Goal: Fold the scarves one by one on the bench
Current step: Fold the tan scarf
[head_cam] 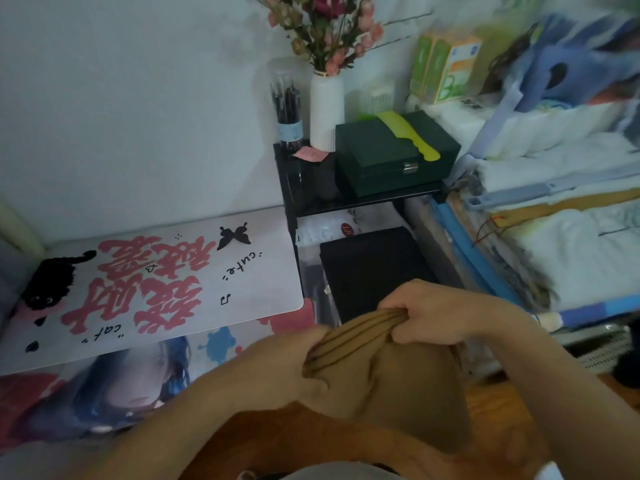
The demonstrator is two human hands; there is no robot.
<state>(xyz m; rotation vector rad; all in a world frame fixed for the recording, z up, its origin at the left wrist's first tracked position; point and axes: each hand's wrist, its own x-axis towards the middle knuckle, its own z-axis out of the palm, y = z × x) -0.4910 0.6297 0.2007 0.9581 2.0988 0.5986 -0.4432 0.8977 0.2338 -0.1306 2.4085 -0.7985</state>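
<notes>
A tan scarf (401,386) with dark stripes along one edge hangs bunched in front of me, low in the middle of the view. My right hand (446,313) grips its striped upper edge with curled fingers. My left hand (294,358) holds the scarf's left side, and the cloth drapes over its fingers and hides them. A black folded cloth (374,271) lies flat just beyond my hands, under a black stand. The bench surface to the left carries a white mat (156,282) with pink lettering and a black cat.
A black stand (294,188) holds a dark green box (391,157) with a yellow-green comb, a white vase of flowers (325,109) and a jar of pens (287,109). Stacked white bedding and a blue frame (478,258) fill the right. Orange wood floor shows below.
</notes>
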